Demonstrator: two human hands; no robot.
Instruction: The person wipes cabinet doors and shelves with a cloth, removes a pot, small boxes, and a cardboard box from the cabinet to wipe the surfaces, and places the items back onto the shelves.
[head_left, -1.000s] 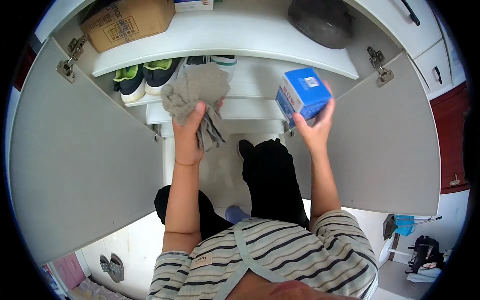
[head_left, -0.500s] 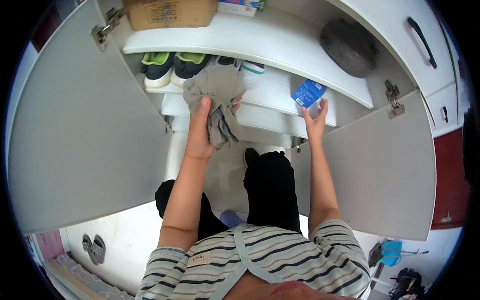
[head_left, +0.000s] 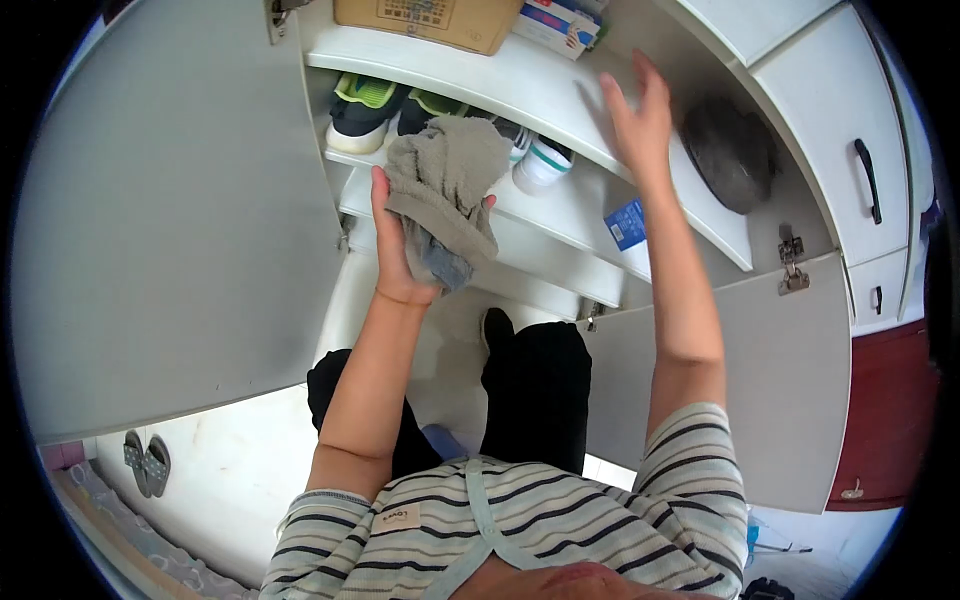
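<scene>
A crumpled grey-brown cloth [head_left: 450, 180] is held in my left hand [head_left: 400, 250], in front of the shoe shelf. My right hand [head_left: 643, 120] is raised at the upper shelf's front edge, its fingers apart and nothing in them. Below it, partly behind my forearm, the blue box [head_left: 626, 224] stands on the right part of the shoe shelf. Dark shoes with green insides [head_left: 362, 108] and a white shoe [head_left: 544, 163] sit on that same shelf, left of the box.
On the upper shelf [head_left: 450, 78] are a cardboard box [head_left: 430, 20], white-and-blue boxes [head_left: 560, 25] and a dark rounded object [head_left: 730, 155]. Cabinet doors stand open at left [head_left: 170, 230] and right [head_left: 740, 370]. Grey slippers [head_left: 147, 465] lie on the floor.
My right hand has let go of the blue box, which rests on the shelf, and has moved up to the upper shelf. The view has turned, shifting the cabinet.
</scene>
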